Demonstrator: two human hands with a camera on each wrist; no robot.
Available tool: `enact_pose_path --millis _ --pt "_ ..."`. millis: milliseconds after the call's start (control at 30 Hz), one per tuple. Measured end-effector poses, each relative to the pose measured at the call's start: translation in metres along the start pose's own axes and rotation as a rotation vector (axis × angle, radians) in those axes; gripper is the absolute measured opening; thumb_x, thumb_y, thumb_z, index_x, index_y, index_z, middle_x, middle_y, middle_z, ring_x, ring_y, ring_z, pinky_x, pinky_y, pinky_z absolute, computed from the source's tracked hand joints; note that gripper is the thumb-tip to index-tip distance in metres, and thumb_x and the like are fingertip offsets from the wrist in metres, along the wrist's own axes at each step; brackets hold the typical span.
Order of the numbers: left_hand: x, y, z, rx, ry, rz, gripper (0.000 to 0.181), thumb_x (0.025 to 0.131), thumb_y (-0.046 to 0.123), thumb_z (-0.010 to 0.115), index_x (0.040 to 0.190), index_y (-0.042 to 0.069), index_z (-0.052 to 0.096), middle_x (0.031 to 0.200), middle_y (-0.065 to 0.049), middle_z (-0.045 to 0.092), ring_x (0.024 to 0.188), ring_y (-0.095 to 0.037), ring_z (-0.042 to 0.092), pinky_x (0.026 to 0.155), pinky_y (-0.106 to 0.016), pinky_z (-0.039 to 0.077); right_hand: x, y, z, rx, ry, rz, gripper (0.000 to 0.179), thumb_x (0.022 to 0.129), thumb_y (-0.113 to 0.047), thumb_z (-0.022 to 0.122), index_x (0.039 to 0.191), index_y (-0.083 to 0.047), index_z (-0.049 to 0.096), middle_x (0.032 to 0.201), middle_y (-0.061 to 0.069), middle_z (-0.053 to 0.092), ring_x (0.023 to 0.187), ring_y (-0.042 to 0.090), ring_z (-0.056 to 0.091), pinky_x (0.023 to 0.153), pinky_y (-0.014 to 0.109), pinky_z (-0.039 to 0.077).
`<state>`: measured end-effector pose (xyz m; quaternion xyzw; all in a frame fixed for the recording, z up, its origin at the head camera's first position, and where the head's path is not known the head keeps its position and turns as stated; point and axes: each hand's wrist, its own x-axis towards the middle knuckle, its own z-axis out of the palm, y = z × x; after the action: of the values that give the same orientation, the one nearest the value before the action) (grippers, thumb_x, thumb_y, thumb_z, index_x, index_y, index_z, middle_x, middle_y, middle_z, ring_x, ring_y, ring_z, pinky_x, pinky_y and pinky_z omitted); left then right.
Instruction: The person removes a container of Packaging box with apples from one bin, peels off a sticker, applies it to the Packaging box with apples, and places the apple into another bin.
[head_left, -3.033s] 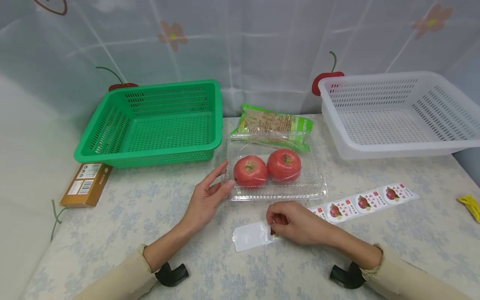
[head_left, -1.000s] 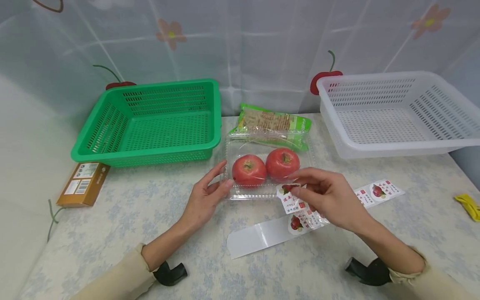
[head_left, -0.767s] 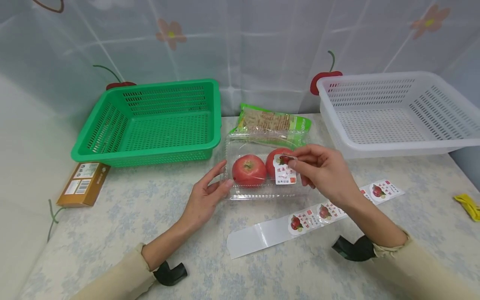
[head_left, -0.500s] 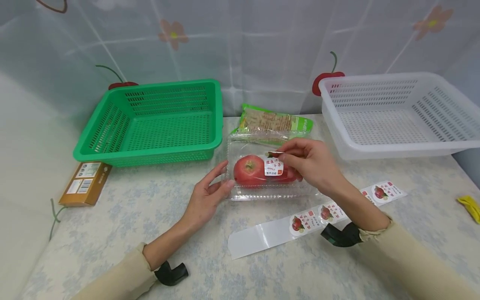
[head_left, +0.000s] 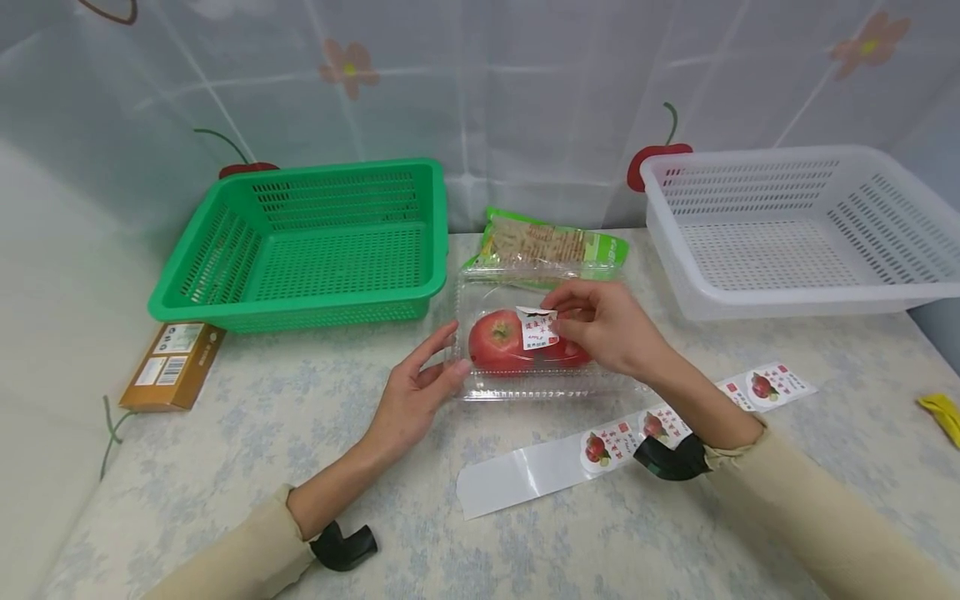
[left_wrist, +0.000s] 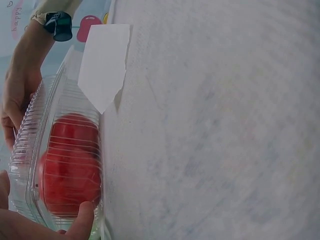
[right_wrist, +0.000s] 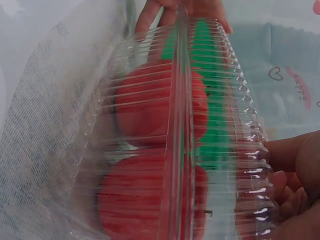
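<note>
A clear plastic clamshell box (head_left: 525, 393) with two red apples (head_left: 498, 335) inside stands at the middle of the table, its lid down. My left hand (head_left: 408, 393) rests against the box's left side, thumb and fingers spread along it. Above the lid, my right hand (head_left: 609, 327) pinches a white apple sticker (head_left: 537, 332) between thumb and forefinger at its right edge. The sticker's lower part lies close on the lid, over the apples in this view. Through the ribbed wall, the right wrist view shows both apples (right_wrist: 145, 102).
A strip of apple stickers (head_left: 609, 448), its left end bare backing, slants in front of the box. Behind the box lies a green food packet (head_left: 536, 242). A green basket (head_left: 330, 312) and brown carton (head_left: 168, 367) stand left, a white basket (head_left: 802, 296) right, near a yellow wrapper (head_left: 941, 417).
My right hand has peeled a sticker off the strip and carried it up and left onto the lid. The strip has shifted slightly. My left hand has stayed at the box.
</note>
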<state>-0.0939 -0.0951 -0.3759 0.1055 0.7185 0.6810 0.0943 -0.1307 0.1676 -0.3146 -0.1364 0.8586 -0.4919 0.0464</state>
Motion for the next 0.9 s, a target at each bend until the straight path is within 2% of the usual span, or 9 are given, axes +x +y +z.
enact_pose_path --millis 100,200,333,433,567,633,700,900 --pt "0.0002 0.0003 0.0001 0.006 -0.001 0.001 0.059 0.097 0.012 0.064 0.152 0.013 0.04 0.147 -0.016 0.041 0.12 -0.028 0.058 0.088 -0.031 0.054 -0.0002 0.0004 0.0013 -0.06 -0.006 -0.031 0.021 0.088 0.007 0.066 0.107 -0.001 0.07 0.098 0.012 0.068 0.068 0.023 0.059 0.055 0.026 0.049" --pt "0.0002 0.0004 0.0002 0.013 0.001 -0.001 0.059 0.098 0.012 0.064 0.152 0.013 0.04 0.147 -0.016 0.041 0.12 -0.028 0.058 0.088 -0.031 0.054 0.0001 0.001 0.0031 -0.111 -0.012 -0.056 0.024 0.087 0.007 0.067 0.108 -0.003 0.07 0.09 0.009 0.066 0.061 0.021 0.05 0.05 0.026 0.043" --pt "0.0003 0.0005 0.0002 0.014 0.003 -0.008 0.059 0.098 0.012 0.064 0.151 0.013 0.041 0.146 -0.014 0.042 0.119 -0.028 0.058 0.088 -0.031 0.054 0.0001 0.0009 0.005 -0.194 -0.011 -0.075 0.027 0.085 0.006 0.068 0.11 -0.004 0.07 0.078 0.006 0.061 0.062 0.021 0.047 0.051 0.029 0.041" --pt "0.0003 0.0007 0.0003 0.008 0.005 -0.01 0.058 0.097 0.012 0.064 0.151 0.013 0.041 0.146 -0.012 0.043 0.119 -0.028 0.058 0.088 -0.031 0.054 0.0001 0.0006 0.006 -0.239 -0.01 -0.082 0.032 0.086 0.004 0.069 0.116 -0.005 0.068 0.08 0.005 0.062 0.066 0.022 0.05 0.053 0.032 0.043" --pt "0.0001 0.0012 0.0006 0.007 0.01 -0.012 0.058 0.097 0.012 0.064 0.151 0.015 0.042 0.145 -0.011 0.043 0.12 -0.027 0.057 0.088 -0.031 0.054 0.0004 0.0014 0.0072 -0.261 0.003 -0.113 0.047 0.085 0.004 0.072 0.13 -0.004 0.059 0.103 0.009 0.064 0.071 0.022 0.051 0.058 0.033 0.046" --pt "0.0001 0.001 0.0006 0.009 0.012 -0.014 0.058 0.097 0.012 0.064 0.15 0.015 0.043 0.145 -0.011 0.043 0.12 -0.027 0.058 0.088 -0.031 0.054 0.0001 0.0023 0.0078 -0.257 0.016 -0.132 0.052 0.084 0.005 0.073 0.132 -0.003 0.055 0.106 0.012 0.06 0.072 0.022 0.051 0.059 0.033 0.046" --pt "0.0003 0.0008 0.0006 0.009 0.013 -0.014 0.058 0.097 0.012 0.065 0.15 0.015 0.043 0.145 -0.011 0.044 0.119 -0.028 0.058 0.088 -0.031 0.054 -0.0005 0.0035 0.0082 -0.248 0.037 -0.141 0.049 0.083 0.005 0.074 0.127 -0.003 0.055 0.109 0.014 0.056 0.073 0.022 0.051 0.061 0.034 0.047" --pt "0.0 0.0008 0.0006 0.023 0.017 -0.009 0.058 0.097 0.012 0.065 0.15 0.014 0.043 0.145 -0.012 0.044 0.121 -0.028 0.057 0.089 -0.032 0.053 -0.0036 0.0058 0.0095 -0.245 0.076 -0.124 0.019 0.084 0.002 0.073 0.1 -0.004 0.065 0.105 0.012 0.047 0.085 0.026 0.052 0.072 0.038 0.048"
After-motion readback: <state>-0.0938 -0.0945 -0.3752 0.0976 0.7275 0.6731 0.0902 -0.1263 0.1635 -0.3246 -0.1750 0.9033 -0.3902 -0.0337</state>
